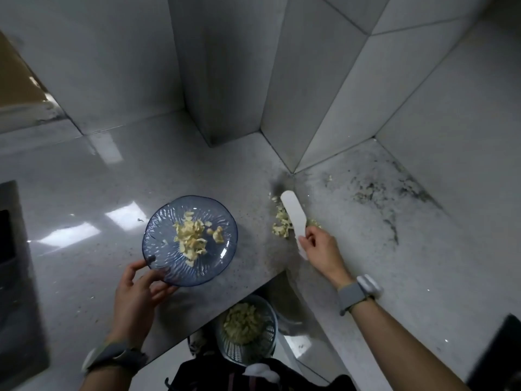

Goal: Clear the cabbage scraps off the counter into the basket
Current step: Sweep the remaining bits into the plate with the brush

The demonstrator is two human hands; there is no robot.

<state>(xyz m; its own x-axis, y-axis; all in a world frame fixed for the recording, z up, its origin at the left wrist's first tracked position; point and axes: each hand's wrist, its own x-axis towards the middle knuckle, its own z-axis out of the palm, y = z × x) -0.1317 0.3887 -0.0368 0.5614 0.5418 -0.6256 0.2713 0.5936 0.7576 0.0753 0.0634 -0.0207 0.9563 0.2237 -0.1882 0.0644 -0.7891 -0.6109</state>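
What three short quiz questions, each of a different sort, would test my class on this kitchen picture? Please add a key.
1. Multiple choice: what does the right hand hold? A) a knife B) a white spatula C) a sponge
2. True or false: the plate in the left hand is empty.
3. Fill the gap: the basket stands below the edge of the counter and already holds ____.

Key: 1 B; 2 false; 3 cabbage scraps.
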